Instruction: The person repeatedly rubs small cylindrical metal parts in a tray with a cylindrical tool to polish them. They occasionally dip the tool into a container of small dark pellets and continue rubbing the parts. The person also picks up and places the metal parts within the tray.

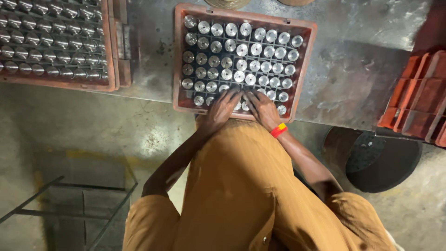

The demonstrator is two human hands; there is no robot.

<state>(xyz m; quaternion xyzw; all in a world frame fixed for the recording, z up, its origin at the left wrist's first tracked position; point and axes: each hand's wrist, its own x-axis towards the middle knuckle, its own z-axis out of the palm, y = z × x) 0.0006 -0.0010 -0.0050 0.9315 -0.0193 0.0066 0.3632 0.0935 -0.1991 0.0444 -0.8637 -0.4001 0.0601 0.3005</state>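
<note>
— What are you standing at?

— A grey, stained metal tabletop, scuffed and patchy, with a worn concrete floor below it. Light falls in a pale patch on that floor just left of me.

— And what is under your hands?

— A rust-red plastic crate with a grid of cells, set on the near edge of the tabletop. In the cells stand shiny round steel cylinders, end up, their flat faces turned with fine rings that catch the light. My left hand and right hand lie side by side on the nearest rows, fingers spread and pressed flat over the cylinder tops. I cannot tell whether either hand has closed on one. A red and yellow band sits on my right wrist.

— Anything else around?

— A second red crate to the far left, packed with the same sort of steel pieces lying in tight rows. At the right edge, stacked orange-red empty crates. Beneath them on the floor stands a dark round drum. Low on the left is a thin black metal frame. My brown work shirt fills the foreground.
</note>
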